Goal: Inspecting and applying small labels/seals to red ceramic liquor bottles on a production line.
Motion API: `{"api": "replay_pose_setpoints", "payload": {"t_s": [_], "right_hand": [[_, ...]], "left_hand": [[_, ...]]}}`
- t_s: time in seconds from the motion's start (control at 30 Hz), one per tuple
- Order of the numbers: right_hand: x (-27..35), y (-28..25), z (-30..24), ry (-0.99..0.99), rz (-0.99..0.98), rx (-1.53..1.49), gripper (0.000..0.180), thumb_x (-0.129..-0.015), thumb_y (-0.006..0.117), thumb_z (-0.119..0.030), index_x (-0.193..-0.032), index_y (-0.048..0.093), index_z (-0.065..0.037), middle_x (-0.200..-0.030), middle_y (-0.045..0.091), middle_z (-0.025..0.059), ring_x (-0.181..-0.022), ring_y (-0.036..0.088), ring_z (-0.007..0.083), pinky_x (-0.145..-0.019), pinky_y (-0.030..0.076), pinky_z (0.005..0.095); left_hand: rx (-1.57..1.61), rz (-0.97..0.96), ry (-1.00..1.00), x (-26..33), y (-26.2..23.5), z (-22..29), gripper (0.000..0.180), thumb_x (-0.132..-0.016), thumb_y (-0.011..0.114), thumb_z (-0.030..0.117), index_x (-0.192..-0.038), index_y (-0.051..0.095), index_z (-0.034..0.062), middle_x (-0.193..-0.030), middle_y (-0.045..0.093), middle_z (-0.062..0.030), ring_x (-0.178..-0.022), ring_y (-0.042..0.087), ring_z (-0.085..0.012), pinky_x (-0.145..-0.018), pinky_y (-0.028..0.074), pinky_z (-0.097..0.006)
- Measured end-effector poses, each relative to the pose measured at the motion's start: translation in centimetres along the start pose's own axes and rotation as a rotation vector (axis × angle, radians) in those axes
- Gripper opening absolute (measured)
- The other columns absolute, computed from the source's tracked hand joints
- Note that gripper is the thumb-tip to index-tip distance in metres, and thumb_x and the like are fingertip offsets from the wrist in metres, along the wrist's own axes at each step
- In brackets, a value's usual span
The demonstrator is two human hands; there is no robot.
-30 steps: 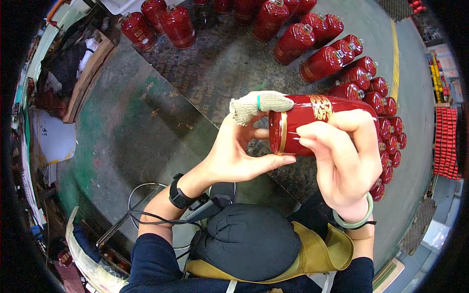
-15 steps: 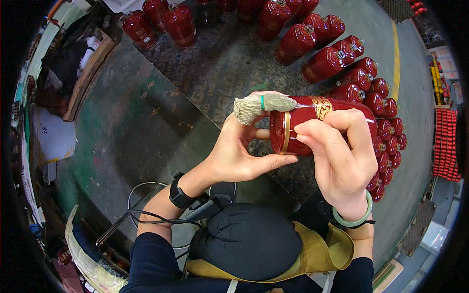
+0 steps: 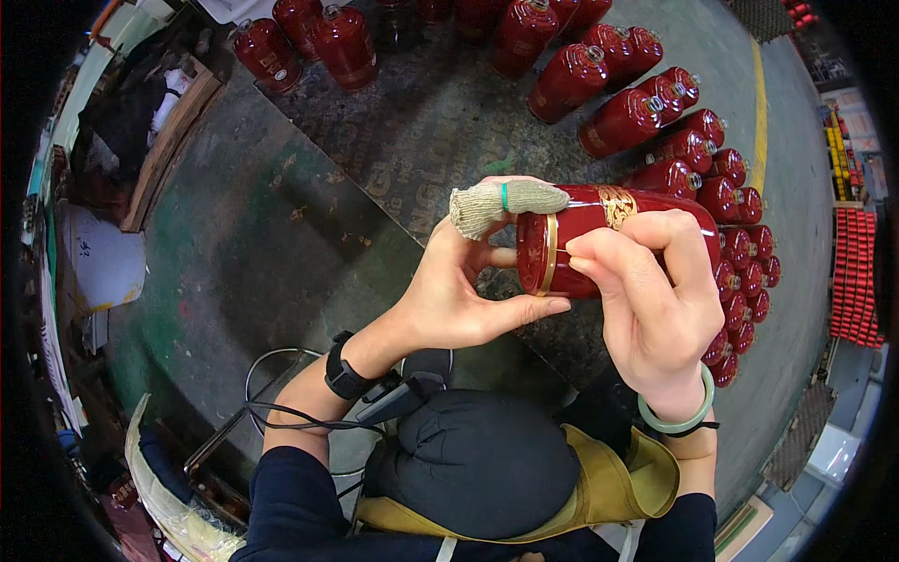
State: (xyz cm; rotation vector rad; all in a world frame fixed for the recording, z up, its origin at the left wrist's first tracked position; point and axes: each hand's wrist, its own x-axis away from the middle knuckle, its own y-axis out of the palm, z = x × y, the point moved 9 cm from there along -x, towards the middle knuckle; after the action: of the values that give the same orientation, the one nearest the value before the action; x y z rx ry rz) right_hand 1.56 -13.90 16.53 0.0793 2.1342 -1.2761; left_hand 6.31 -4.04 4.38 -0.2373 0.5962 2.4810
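Nearest the camera, at about 6 o'clock, there's the person's lap: a dark rounded bundle [image 3: 473, 464] on a mustard-yellow apron [image 3: 609, 487], plus a black cable [image 3: 309, 421] looping off the left wrist strap.

Moving up, both hands are wrapped around a dark red bottle [image 3: 613, 234] held in the air just right of centre, above the floor. The left hand [image 3: 459, 290] cups it from underneath at the base end, fingers curled round, and the thumb wears a knitted beige finger cot [image 3: 501, 201] that lies along the top edge. The right hand [image 3: 655, 300], with a green bangle [image 3: 679, 417] on the wrist, is closed over the body from the 3 o'clock side, fingertips pinched right by the gold band [image 3: 551, 253] near the base. So both are gripping, neither open.

The bottle lies on its side, long axis running roughly 9 to 3 o'clock. The round bottom faces 9 o'clock, the neck end points toward 3 and is hidden behind the right hand.

Progress-wise, it looks mid-job: this one bottle is getting its band area handled or checked, and there's no telling from here whether that band work is finished.

Further out, from 12 round to 3 o'clock, loads of matching red bottles [image 3: 655, 112] stand upright on the green floor [image 3: 215, 253]. Which are done and which are waiting can't be told.
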Motion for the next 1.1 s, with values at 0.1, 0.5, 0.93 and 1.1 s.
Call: {"api": "replay_pose_setpoints", "payload": {"t_s": [0.1, 0.5, 0.93, 1.1], "right_hand": [[0.0, 0.1, 0.0, -0.003, 0.003, 0.006, 0.028, -0.067, 0.082, 0.000, -0.093, 0.072, 0.001, -0.086, 0.057, 0.0081, -0.074, 0.062, 0.0243, -0.063, 0.053, 0.0349], [0.1, 0.1, 0.1, -0.008, 0.003, 0.018, 0.027, -0.067, 0.082, -0.001, -0.093, 0.072, 0.000, -0.087, 0.057, 0.0075, -0.073, 0.062, 0.0240, -0.061, 0.052, 0.0342], [0.1, -0.9, 1.0, 0.074, 0.006, 0.039, 0.024, -0.070, 0.082, -0.001, -0.092, 0.073, -0.001, -0.087, 0.058, 0.0096, -0.075, 0.062, 0.0252, -0.064, 0.051, 0.0337], [2.5, -4.8, 5.8, 0.378, 0.261, 0.053, 0.002, -0.094, 0.062, 0.000, -0.093, 0.064, 0.000, -0.092, 0.063, 0.0087, -0.082, 0.059, 0.0199, -0.079, 0.048, 0.0308]], "left_hand": [[0.004, 0.001, -0.005, 0.0, 0.0, -0.1, 0.073, -0.074, 0.087, 0.000, -0.137, 0.050, 0.0018, -0.135, 0.052, -0.0116, -0.127, 0.055, -0.0231, -0.097, 0.059, -0.040], [-0.001, -0.012, -0.011, 0.1, 0.0, -0.3, 0.074, -0.074, 0.087, 0.001, -0.138, 0.049, 0.0028, -0.138, 0.050, -0.0118, -0.129, 0.054, -0.0241, -0.098, 0.059, -0.041], [0.001, -0.009, -0.020, 0.4, -0.1, -0.8, 0.078, -0.078, 0.084, 0.000, -0.144, 0.042, 0.0028, -0.143, 0.046, -0.0130, -0.130, 0.053, -0.0258, -0.097, 0.059, -0.040], [0.045, -0.041, 0.018, 0.3, 0.1, -0.8, 0.081, -0.083, 0.079, -0.003, -0.150, 0.035, 0.0036, -0.151, 0.038, -0.0136, -0.131, 0.051, -0.0254, -0.098, 0.059, -0.039]]}}
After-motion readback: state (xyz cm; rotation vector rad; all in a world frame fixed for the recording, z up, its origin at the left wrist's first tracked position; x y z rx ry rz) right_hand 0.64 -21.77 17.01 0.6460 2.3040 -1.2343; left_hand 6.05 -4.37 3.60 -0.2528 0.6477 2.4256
